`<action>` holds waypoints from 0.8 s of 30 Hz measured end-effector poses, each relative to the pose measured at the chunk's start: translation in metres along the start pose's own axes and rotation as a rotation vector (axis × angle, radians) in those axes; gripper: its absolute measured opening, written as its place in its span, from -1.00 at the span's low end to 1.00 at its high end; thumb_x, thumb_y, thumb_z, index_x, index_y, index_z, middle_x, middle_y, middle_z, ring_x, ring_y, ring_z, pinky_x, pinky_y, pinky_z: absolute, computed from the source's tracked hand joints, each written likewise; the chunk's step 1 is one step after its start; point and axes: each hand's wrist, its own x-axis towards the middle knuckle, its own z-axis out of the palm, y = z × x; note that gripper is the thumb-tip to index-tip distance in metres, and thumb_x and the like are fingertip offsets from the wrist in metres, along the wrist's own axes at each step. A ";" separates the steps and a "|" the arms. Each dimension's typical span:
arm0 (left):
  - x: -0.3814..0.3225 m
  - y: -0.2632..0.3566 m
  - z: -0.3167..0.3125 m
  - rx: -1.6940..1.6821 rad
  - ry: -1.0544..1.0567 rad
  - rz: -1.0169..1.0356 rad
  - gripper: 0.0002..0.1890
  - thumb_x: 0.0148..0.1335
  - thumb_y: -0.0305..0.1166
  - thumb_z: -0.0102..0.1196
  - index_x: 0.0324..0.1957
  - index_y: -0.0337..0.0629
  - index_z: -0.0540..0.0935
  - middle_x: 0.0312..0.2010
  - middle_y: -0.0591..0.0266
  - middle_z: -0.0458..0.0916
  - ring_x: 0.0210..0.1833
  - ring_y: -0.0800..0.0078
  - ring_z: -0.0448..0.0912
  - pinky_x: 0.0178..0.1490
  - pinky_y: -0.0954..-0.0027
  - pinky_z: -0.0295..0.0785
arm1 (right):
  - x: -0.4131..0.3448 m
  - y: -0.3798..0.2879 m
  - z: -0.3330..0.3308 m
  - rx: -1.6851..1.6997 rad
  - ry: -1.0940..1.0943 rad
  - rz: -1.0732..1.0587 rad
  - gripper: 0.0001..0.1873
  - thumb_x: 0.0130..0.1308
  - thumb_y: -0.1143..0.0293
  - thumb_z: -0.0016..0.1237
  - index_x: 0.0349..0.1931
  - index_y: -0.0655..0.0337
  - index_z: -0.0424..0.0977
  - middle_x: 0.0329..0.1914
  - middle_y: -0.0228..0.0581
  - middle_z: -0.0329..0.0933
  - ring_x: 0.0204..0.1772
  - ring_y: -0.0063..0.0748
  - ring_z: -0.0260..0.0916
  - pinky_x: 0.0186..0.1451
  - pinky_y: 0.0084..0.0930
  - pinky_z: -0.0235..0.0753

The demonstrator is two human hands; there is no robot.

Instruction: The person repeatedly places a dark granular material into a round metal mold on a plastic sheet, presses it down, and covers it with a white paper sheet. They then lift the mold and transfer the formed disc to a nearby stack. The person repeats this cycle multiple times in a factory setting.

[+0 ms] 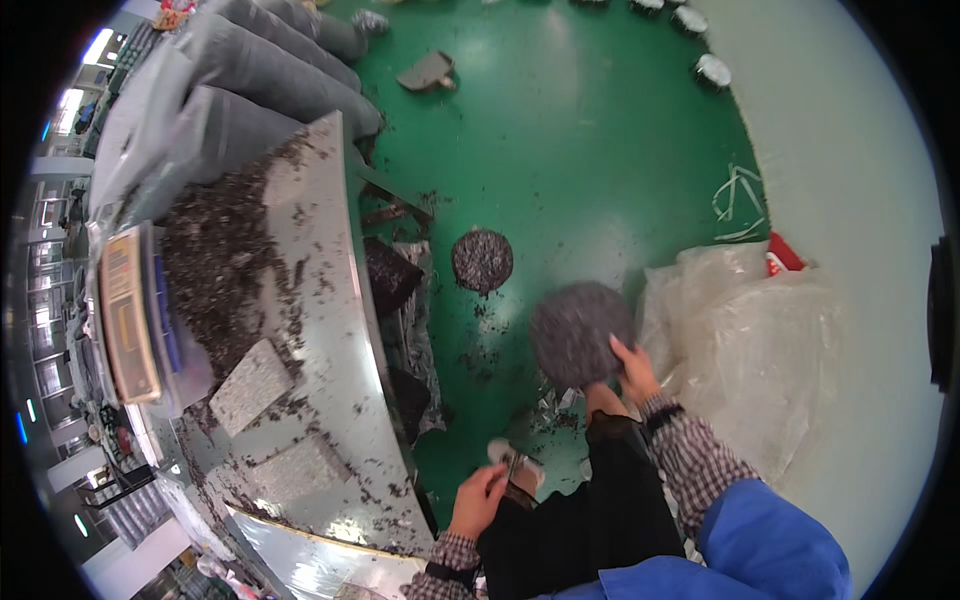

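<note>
My right hand grips the lower right edge of a dark round fibrous cake, which is held above the floor and slightly blurred. By my left knee is my left hand, its fingers bent close together. Something thin may be at its fingertips, but it is too small to make out. A second dark round cake lies on the green floor beyond the held one. To the left, a metal-topped table carries a heap of dark loose flakes and two pale speckled slabs.
Long grey plastic-wrapped sacks are stacked past the table's far end. A dustpan lies on the floor. Crumpled clear plastic sheeting sits at my right. Framed panels stand along the table's left side. Dark bundles are beneath the table edge.
</note>
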 end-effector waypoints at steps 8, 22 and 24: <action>0.279 -0.151 0.019 -0.979 0.517 -0.478 -0.43 0.23 -0.42 0.23 0.25 -0.31 0.36 0.18 0.15 0.45 0.23 0.37 0.40 0.22 0.29 0.40 | 0.314 0.068 0.132 -0.452 -0.288 0.077 -0.22 0.10 0.33 0.28 0.23 0.61 0.23 0.34 0.14 0.23 0.34 -0.06 0.25 0.35 -0.25 0.32; 0.270 -0.554 -0.133 0.677 1.251 -0.606 -0.28 0.12 -0.42 0.24 0.35 -0.09 0.30 0.42 0.01 0.17 0.45 -0.03 0.11 0.38 -0.09 0.15 | 0.484 0.191 0.240 -1.646 -1.051 -0.199 -0.10 -0.03 0.07 0.30 0.26 0.44 0.30 0.31 0.09 0.33 0.31 0.09 0.31 0.40 -0.19 0.28; 0.314 -0.518 -0.130 0.805 1.331 -0.508 -0.41 0.18 -0.46 0.17 0.29 -0.15 0.38 0.33 -0.02 0.30 0.39 -0.02 0.20 0.36 -0.05 0.17 | 0.491 0.184 0.229 -1.711 -1.152 -0.214 -0.12 0.01 0.10 0.30 0.28 0.42 0.28 0.42 0.07 0.13 0.38 0.11 0.22 0.43 -0.14 0.25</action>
